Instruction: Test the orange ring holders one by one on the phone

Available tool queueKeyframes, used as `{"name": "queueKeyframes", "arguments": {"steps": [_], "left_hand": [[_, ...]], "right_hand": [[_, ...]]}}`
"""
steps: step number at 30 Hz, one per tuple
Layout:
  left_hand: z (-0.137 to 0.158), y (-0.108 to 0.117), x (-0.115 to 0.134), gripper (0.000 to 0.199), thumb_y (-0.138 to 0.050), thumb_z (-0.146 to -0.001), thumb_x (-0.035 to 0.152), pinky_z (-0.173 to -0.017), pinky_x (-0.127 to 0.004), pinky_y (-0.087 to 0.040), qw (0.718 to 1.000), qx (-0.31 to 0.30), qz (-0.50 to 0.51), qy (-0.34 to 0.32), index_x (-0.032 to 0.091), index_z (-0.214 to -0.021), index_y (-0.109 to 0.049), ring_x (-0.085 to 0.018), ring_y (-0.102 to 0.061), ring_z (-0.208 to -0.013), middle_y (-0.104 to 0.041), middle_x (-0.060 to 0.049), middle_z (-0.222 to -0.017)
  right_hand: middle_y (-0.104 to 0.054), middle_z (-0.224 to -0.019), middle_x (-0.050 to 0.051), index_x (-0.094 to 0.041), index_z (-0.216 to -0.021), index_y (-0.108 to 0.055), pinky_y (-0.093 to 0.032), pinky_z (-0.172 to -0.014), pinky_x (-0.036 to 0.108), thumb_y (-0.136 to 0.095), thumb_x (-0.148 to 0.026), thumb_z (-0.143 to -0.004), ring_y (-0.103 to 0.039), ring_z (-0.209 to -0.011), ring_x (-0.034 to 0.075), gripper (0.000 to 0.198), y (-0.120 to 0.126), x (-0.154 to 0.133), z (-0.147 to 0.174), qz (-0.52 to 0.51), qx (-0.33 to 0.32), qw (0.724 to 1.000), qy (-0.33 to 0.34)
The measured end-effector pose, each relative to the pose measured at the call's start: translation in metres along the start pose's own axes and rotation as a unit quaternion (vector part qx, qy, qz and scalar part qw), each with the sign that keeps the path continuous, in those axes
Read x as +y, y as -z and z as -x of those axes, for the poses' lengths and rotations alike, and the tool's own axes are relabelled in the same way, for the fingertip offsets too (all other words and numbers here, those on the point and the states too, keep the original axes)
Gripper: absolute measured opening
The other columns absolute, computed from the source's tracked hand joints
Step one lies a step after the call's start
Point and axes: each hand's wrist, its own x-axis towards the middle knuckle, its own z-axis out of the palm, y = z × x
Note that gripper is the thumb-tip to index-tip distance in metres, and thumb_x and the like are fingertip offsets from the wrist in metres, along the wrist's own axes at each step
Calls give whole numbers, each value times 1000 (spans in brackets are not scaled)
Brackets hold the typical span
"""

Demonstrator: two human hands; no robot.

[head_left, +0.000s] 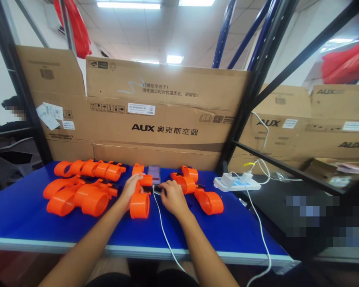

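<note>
My left hand (131, 189) is closed around an orange plastic piece with a wide ring (140, 205) at its near end. Close beside it, my right hand (173, 197) has its fingers bent by the end of a white cable (162, 227). A small dark part shows at those fingertips; its kind and the exact grip are unclear. Just beyond both hands lies a phone (154, 174) with its screen lit. Another orange ring (138, 169) sits past my left hand. More orange ring pieces (210, 202) lie to the right of my right hand.
Several orange ring pieces (92, 198) stand in two rows on the left of the blue tabletop (86, 231). At the right edge sits a white power strip (236, 183) with plugs and cables. Cardboard (161, 111) walls off the back, between dark metal posts (242, 107).
</note>
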Motion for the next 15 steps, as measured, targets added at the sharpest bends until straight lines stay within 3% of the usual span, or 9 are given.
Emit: {"name": "queueKeyframes", "arguments": {"steps": [4, 7, 11, 15], "left_hand": [[3, -5, 3, 46, -79, -70, 44, -52, -23, -47, 997, 19, 55, -42, 17, -105, -67, -12, -61, -54, -70, -1, -76], [4, -5, 5, 49, -81, -70, 49, -62, -26, -52, 995, 30, 73, -62, 16, -104, -66, -14, -65, -65, -72, -4, -87], [5, -3, 6, 53, -81, -68, 55, -65, -28, -53, 994, 45, 69, -69, 16, -101, -65, -17, -66, -68, -71, -4, -84], [2, -2, 3, 53, -80, -68, 57, -72, -29, -54, 991, 75, 54, -94, 17, -100, -65, -17, -68, -75, -72, -5, -89]], "right_hand": [[-70, -103, 7, -23, -120, -65, -48, -81, 35, -50, -28, -96, -62, -90, 22, 28, 9, -10, -2, -182, 13, 983, 15], [-68, -114, 6, -25, -138, -54, -50, -82, 34, -56, -39, -95, -63, -92, 21, 45, 18, -20, 0, -280, -43, 957, 67], [-63, -129, 9, -27, -145, -48, -52, -86, 37, -72, -45, -83, -64, -97, 23, 68, 25, -30, 5, -305, -91, 942, 109], [-58, -138, 10, -27, -143, -50, -50, -95, 40, -77, -42, -79, -62, -113, 27, 71, 27, -36, 7, -313, -93, 939, 111]]}}
